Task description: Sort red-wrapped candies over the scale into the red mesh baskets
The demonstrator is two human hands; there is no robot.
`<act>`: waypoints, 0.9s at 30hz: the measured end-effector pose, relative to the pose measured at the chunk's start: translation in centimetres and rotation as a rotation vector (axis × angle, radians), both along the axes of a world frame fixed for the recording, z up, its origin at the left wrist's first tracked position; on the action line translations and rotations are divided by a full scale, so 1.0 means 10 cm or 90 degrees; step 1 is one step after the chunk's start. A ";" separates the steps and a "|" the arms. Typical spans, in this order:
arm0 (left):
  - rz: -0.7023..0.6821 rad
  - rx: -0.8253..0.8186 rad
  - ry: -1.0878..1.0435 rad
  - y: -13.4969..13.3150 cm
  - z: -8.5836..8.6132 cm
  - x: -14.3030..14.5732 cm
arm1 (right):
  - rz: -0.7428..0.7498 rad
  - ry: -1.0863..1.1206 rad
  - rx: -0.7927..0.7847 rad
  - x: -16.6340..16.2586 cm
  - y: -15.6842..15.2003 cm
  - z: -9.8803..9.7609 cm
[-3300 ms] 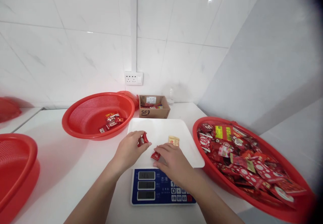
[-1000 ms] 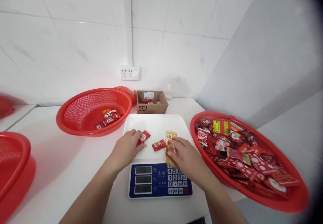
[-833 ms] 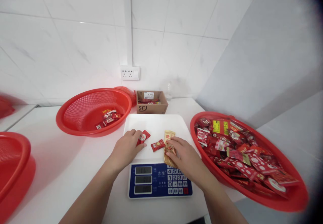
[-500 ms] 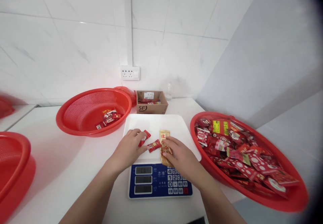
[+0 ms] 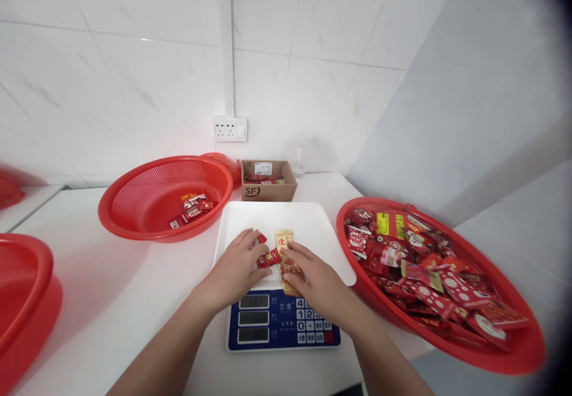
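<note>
Both of my hands rest on the white platter (image 5: 313, 223) of a blue-faced electronic scale (image 5: 263, 318). My left hand (image 5: 235, 268) curls over a small red candy (image 5: 259, 239), and its thumb touches a second red candy (image 5: 269, 258). My right hand (image 5: 313, 280) is closed on a beige packet with red print (image 5: 283, 242), pressing it against the platter right beside the red candies. The lower end of the packet is hidden under my fingers.
A red basket (image 5: 513, 348) heaped with red and gold sweets stands at the right. A red mesh basket (image 5: 134, 205) with a few sweets sits at the back left, a small cardboard box (image 5: 268, 190) behind the scale, and another red basket (image 5: 27, 283) at the far left.
My right hand has slid the beige packet left across the platter toward my left hand. The loose red candy moved left with it, and my left fingers closed over the sweets.
</note>
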State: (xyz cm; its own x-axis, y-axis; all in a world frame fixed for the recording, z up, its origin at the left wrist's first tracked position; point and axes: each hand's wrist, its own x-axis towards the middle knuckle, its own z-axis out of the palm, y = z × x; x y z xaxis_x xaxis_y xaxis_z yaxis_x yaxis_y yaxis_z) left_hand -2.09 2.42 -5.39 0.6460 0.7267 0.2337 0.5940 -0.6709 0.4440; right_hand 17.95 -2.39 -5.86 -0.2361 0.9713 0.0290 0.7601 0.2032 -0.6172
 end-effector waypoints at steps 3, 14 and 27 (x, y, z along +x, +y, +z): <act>0.011 0.006 0.013 0.00 0.02 0.02 | -0.001 -0.009 -0.005 -0.01 0.00 0.02; 0.098 0.077 0.055 0.02 -0.09 0.12 | 0.037 0.003 0.016 -0.03 -0.03 0.03; 0.138 0.031 -0.081 0.08 0.03 -0.07 | -0.205 -0.241 0.033 1.06 -0.10 0.27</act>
